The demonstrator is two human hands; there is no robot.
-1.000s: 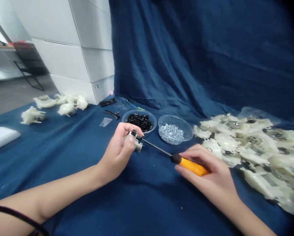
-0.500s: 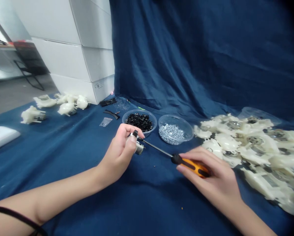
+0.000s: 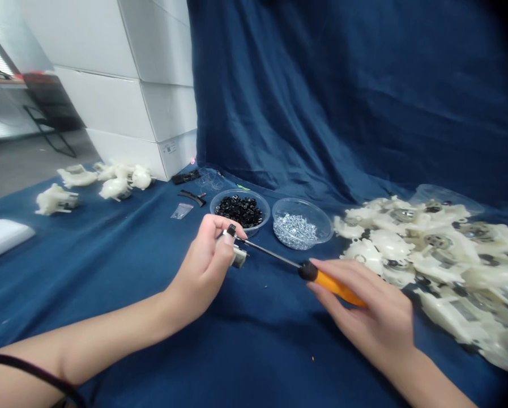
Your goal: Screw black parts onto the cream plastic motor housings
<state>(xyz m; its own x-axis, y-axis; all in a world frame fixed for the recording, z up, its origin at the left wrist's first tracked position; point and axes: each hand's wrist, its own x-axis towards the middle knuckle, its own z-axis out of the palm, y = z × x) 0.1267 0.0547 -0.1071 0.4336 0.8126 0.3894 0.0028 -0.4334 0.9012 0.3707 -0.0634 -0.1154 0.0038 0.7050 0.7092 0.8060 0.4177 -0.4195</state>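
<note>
Blue cloth-covered surface (image 3: 122, 294): 1 heap of cream plastic housings (image 3: 444, 266), light, brittle-looking. Right hand (image 3: 368, 306): grip clamped on orange-handled screwdriver (image 3: 317, 275), stiff, best held by the handle. Left hand (image 3: 205, 263): grip pinched on small metal motor (image 3: 239, 256), held above the surface; hard, smooth, slippery, best held by its body.

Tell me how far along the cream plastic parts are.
Seemingly done: few cream plastic housings, far left. In hand: left hand grips a small metal part, right hand an orange-handled screwdriver against it. Remaining: big cream pile and clear bowl of silver screws.
</note>
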